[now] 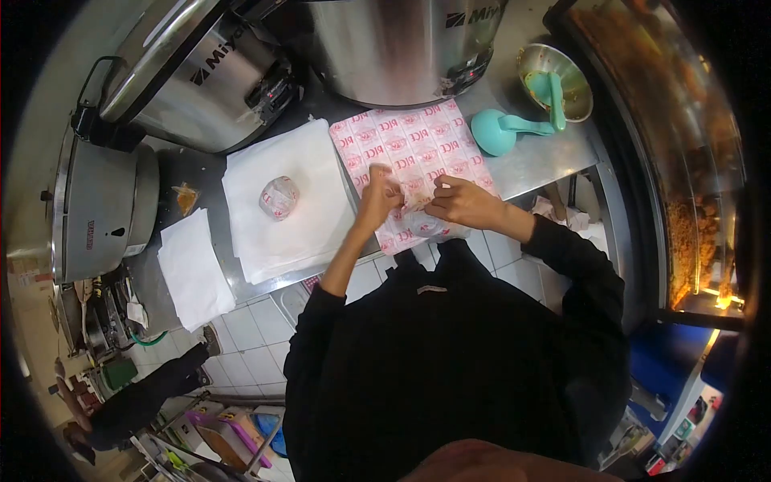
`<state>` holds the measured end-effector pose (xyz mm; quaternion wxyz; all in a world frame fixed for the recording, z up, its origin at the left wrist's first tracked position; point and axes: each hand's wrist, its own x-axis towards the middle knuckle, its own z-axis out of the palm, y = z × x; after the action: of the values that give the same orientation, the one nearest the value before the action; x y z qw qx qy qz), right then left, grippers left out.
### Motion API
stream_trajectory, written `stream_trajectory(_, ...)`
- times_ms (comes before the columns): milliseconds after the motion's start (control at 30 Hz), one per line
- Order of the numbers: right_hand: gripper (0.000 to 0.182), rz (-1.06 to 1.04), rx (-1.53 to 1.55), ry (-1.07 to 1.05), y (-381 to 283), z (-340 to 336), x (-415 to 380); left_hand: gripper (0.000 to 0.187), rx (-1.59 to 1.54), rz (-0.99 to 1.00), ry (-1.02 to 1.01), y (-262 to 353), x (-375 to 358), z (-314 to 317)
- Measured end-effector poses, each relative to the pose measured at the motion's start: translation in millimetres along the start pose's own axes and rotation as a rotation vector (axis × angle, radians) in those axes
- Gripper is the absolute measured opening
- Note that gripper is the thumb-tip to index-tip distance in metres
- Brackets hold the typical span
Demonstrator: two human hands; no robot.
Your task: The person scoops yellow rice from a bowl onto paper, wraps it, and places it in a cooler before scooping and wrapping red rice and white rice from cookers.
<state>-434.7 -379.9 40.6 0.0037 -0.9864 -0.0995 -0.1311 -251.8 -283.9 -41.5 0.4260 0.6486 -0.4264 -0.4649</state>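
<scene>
My left hand [379, 199] is bent over the stack of red-printed rice wrappers [393, 140], its fingers curled and slightly blurred. Facing it, my right hand [462, 201] has its fingertips pinched near a crumpled, see-through wrapper [419, 222] at the front edge of the stack. What exactly sits between the fingers of either hand is too small to tell. To the left, a wrapped round bundle [279, 198] with red print rests on white paper sheets [309, 241].
Two large steel cookers [401, 48] [201, 80] stand at the back. A turquoise scoop [494, 132] and a metal bowl [580, 96] holding another turquoise utensil are at the right. A glass food case [683, 161] borders the far right. Another person [144, 402] is at the lower left.
</scene>
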Motion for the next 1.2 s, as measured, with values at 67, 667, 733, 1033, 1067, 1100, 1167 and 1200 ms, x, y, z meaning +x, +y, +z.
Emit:
stream_trajectory(67,0.012,0.001,-0.058,-0.039,-6,-1,3,0.051,-0.337,-0.252,-0.012,-4,-12,4)
stream_trajectory(667,0.076,-0.044,2.075,-0.212,-31,92,146,0.098,-0.413,0.192,0.242,27,-143,-42)
stream_trajectory(733,0.077,0.193,1.776,-0.016,-30,92,183,0.093,-0.421,0.134,0.33,0,-162,-64)
stream_trajectory(1033,0.061,0.736,0.691,0.132,-44,252,299,0.067,-0.396,0.448,0.902,-33,-214,-116)
stream_trajectory(1067,0.073,0.735,0.77,0.178,-50,191,279,0.073,-0.378,0.459,1.001,-24,-211,-118)
stream_trajectory(1100,0.084,0.705,0.626,0.264,-56,208,287,0.074,-0.336,0.496,1.023,-13,-203,-117)
stream_trajectory(1167,0.071,0.554,0.678,0.372,-65,171,260,0.076,-0.287,0.551,0.961,6,-184,-99)
stream_trajectory(1200,0.07,0.581,0.938,0.345,-67,151,243,0.076,-0.283,0.577,0.914,17,-176,-85)
